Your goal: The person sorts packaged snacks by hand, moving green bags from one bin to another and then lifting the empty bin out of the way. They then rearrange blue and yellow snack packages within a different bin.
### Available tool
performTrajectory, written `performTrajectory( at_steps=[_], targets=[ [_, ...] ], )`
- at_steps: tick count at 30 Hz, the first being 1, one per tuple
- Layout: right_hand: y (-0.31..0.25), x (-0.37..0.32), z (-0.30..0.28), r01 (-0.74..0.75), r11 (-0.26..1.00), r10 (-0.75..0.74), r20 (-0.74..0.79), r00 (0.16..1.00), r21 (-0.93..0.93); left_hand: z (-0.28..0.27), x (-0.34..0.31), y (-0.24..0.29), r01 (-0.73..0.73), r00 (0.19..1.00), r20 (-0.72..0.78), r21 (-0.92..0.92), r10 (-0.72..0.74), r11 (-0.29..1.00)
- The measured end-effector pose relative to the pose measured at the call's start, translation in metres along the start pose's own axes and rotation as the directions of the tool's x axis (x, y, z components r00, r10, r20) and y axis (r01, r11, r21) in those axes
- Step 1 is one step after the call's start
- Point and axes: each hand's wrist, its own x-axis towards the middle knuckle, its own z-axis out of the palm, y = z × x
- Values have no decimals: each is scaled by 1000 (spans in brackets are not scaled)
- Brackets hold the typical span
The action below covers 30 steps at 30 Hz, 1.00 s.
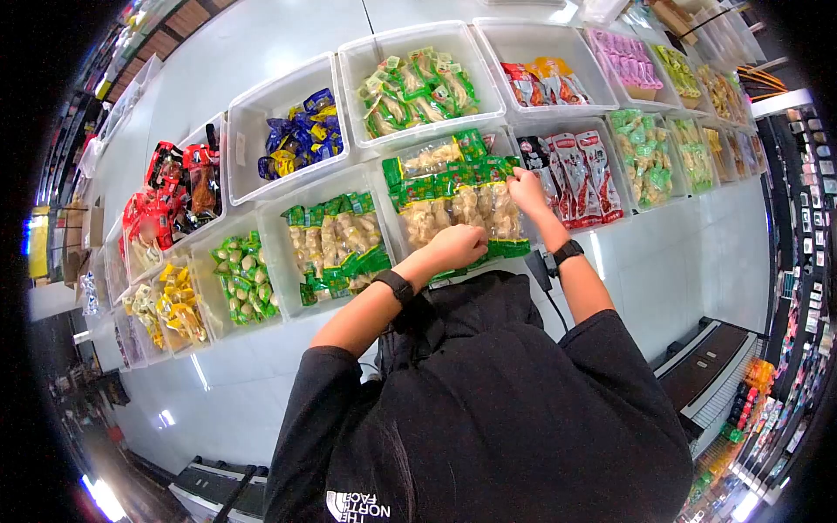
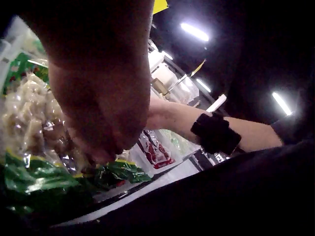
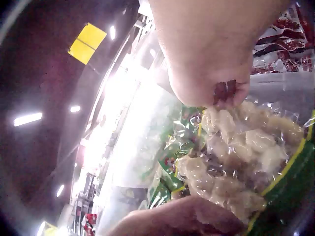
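A clear food packet (image 1: pixel 478 207) with green edges and pale lumpy pieces inside lies on similar packs in a white plastic bin (image 1: pixel 394 228). My right hand (image 1: pixel 529 193) pinches its far right edge. At the near side my left hand (image 1: pixel 460 246), fingers curled, grips the packet's edge. The left wrist view has the left hand (image 2: pixel 101 93) dark over the packet (image 2: pixel 32 118), its fingertips partly hidden. In the right wrist view the right hand (image 3: pixel 209 64) bends down onto the packet (image 3: pixel 241 147), with the left hand (image 3: pixel 182 216) below.
Bins of other wrapped snacks stand around: blue packs (image 1: pixel 305 135), green bundles (image 1: pixel 418 91), red pouches (image 1: pixel 580 179), red-black packs (image 1: pixel 179 187), and green packs of pale pieces (image 1: pixel 336 240) just left. A dark bag (image 1: pixel 471 318) sits against the body, near the bin.
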Motion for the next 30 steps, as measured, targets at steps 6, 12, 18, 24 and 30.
performTrajectory(
  at_steps=[6, 12, 18, 24, 30],
  targets=[
    [-1, -9, 10, 95, 985, -109, -91, 990, -146, -13, -46, -28, 1, 957, -277, -292, -85, 956],
    [-44, -32, -7, 137, 968, -179, -197, 964, -211, -9, -116, -90, 55, 600, -600, -630, -530, 775],
    [-102, -43, -2, 232, 961, -232, -19, 973, 148, 24, -158, -154, 580, 329, -550, -524, -768, 623],
    [-144, -55, 7, 344, 915, -372, 111, 922, 211, 38, -142, -168, 645, 307, -497, -518, -812, 561],
    [-134, -58, -1, 288, 924, -319, 93, 943, 250, 55, -129, -196, 603, 350, -634, -411, -690, 684]
  ],
)
